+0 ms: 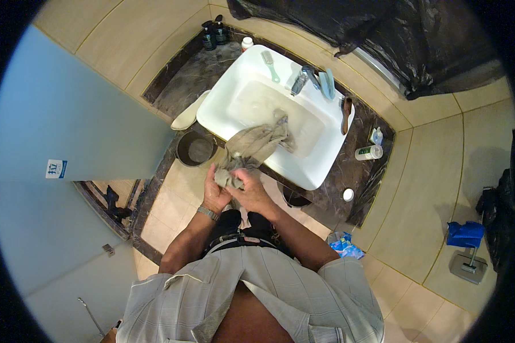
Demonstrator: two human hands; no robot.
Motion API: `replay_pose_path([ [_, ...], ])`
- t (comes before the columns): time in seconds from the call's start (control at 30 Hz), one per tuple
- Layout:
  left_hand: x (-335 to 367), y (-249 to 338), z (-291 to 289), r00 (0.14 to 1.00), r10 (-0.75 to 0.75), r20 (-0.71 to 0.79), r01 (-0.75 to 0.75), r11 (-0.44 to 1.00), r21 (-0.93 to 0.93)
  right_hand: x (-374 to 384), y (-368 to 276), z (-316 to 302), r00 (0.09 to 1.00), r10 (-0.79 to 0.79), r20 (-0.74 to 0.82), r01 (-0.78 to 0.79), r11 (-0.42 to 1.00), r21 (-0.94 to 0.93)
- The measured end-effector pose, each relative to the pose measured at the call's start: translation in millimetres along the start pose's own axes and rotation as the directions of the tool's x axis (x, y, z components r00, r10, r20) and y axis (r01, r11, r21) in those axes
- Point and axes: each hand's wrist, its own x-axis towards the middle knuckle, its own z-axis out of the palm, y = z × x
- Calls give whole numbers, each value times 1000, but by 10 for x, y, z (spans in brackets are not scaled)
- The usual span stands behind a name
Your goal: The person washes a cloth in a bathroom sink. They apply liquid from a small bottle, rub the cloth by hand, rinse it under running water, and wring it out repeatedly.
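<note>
Crumpled grey-brown cloth [252,144] trails into the smooth, round-cornered white basin [213,111].

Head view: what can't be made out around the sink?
All head view:
Bottom of white sink: hidden by cloudy water.
Fingers of left hand: partly hidden by grey-brown cloth.
Dark object below: mostly hidden by marble countertop.
Print on black pump bottles: too small.

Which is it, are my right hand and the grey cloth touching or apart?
Touching. The head view shows your right hand against the bunched near end of the grey cloth, with no gap between them.
</note>
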Motion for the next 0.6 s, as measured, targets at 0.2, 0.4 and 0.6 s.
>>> replay_pose_path([
  [0.2, 147, 46, -276, 918, -154, 367, 180, 983, -37, -99, -287, -152, 992, -123, -3, 119, 957, 264],
  [0.4, 337, 86, 73, 971, -193, 140, 158, 960, 231, -127, -226, 318, 978, -70, -197, 60, 997, -57],
  [0.6, 854, -114, -721, 807, -278, 521, 187, 957, 222, 529, 385, 519, 831, -209, -515, -115, 841, -528],
])
